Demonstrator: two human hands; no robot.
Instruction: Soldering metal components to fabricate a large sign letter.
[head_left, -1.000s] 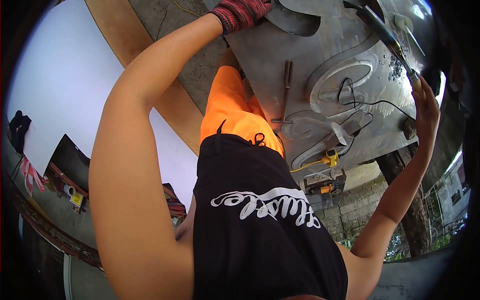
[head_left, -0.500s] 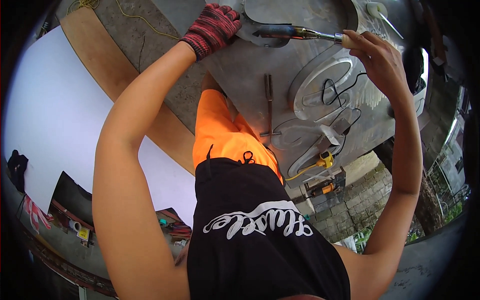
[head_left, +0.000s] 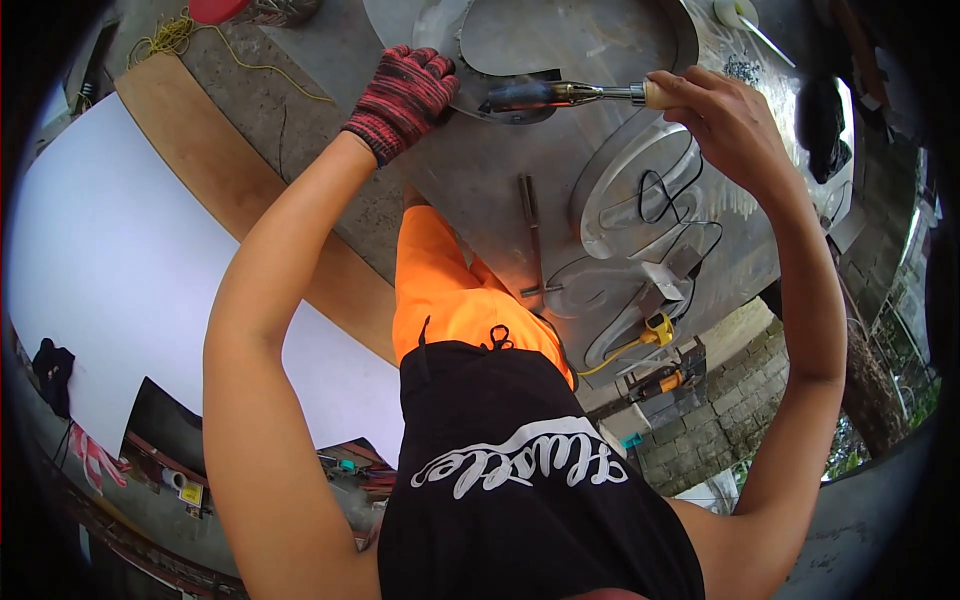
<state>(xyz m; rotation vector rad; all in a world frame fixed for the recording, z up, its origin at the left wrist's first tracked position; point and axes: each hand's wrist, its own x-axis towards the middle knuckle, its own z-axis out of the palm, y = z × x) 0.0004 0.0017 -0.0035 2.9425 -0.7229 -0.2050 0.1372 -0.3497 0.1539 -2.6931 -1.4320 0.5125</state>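
Two hands work close together: the right hand point(head_left: 730, 125) pinches the pale handle of a soldering-type tool point(head_left: 570, 95) between thumb and fingers, while the gloved left hand point(head_left: 405, 105) has its fingers curled; what they grip is hidden. Just right of those fingertips lies a curved metal piece point(head_left: 440, 30), with the tool's dark head over its near edge; contact cannot be told. The step looks like placing the tool at that edge, which would call for steady support. Bodyward of both hands lies a T-shaped rod point(head_left: 532, 230).
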